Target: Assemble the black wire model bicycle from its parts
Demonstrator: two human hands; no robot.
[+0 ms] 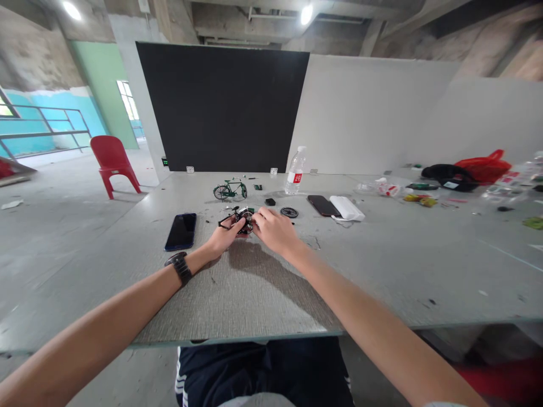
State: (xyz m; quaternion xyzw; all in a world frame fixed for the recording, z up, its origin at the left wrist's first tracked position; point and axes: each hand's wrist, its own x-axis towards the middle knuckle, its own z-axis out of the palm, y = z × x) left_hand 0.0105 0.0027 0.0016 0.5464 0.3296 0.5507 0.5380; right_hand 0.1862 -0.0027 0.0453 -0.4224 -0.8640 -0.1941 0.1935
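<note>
My left hand [224,237] is closed around a small black model bicycle [236,217], held just over the table. Its thumb presses near a spoked wheel. At the right side of that wheel, the fingers of my right hand [275,229] are pinched together on the model; a tiny part between the fingertips would be hidden. A loose black spoked wheel [289,212] lies flat just right of my right hand. Behind my hands stands a green model bicycle [229,190] with two wheels on. Small dark pieces [270,202] lie near it.
A dark phone [181,232] lies left of my hands. To the right are another phone [323,206], a white object [347,208] and, farther back, a clear bottle [296,171]. A red bag [486,167] and wrappers crowd the far right. A black panel [224,107] borders the back.
</note>
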